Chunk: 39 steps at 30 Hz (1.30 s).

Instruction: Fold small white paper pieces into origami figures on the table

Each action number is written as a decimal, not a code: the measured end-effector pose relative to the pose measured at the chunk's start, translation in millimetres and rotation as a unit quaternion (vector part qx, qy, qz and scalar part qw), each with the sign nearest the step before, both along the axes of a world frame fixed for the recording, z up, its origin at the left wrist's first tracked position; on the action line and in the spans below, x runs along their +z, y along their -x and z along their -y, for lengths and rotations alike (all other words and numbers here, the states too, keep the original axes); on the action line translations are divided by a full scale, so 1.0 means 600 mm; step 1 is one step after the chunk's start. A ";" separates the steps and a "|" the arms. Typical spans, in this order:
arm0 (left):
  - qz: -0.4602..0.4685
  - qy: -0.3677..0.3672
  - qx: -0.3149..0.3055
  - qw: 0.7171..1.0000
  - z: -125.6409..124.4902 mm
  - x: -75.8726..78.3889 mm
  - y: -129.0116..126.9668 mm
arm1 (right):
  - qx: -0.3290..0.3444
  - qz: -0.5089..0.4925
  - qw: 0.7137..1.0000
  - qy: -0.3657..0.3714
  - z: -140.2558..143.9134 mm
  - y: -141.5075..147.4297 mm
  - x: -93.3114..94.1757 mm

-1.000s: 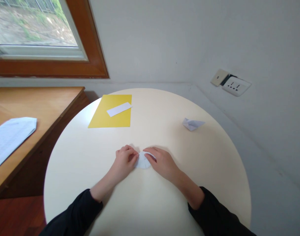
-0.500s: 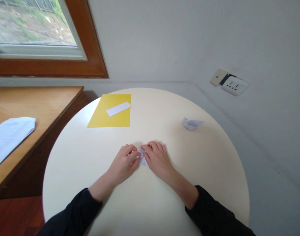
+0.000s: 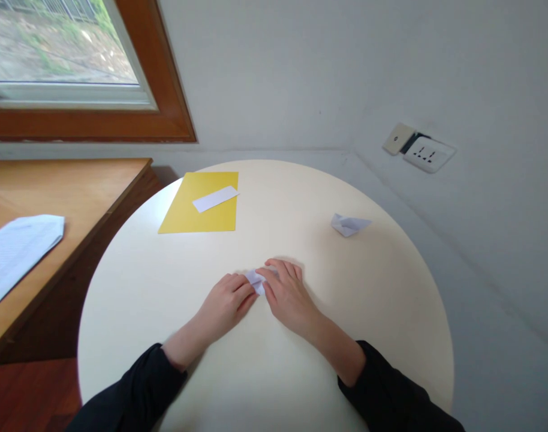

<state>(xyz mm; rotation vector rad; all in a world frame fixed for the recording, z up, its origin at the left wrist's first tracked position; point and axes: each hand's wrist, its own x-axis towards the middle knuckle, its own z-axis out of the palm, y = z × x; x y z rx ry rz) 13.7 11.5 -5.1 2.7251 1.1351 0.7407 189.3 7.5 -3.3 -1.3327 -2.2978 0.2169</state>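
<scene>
Near table's (image 3: pixel 391 312) front centre, small folded white paper (image 3: pixel 255 279) lies flat; left hand (image 3: pixel 226 303) and right hand (image 3: pixel 288 293) close together, fingertips pressing down on it; yellow sheet (image 3: pixel 197 213) with white strip (image 3: pixel 214 198) toward far-left edge; folded paper boat (image 3: pixel 349 224) toward far-right edge.

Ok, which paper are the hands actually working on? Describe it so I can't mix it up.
On the round cream table, look at the near middle, where the left hand and right hand meet. The small white folded paper pinched between their fingertips is it, unlike the folded piece lying alone far right or the white strip on the yellow sheet.
</scene>
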 end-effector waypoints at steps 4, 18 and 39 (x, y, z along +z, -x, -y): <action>0.031 0.021 0.003 0.999 0.001 -0.001 0.001 | 0.039 -0.040 0.998 0.015 0.002 -0.009 0.011; 0.112 0.183 0.050 0.976 -0.008 0.003 -0.006 | 0.052 -0.123 0.989 0.070 -0.026 -0.011 -0.008; 0.003 0.226 0.134 0.965 -0.013 0.010 -0.014 | -0.048 -0.072 0.989 0.118 -0.029 0.000 0.003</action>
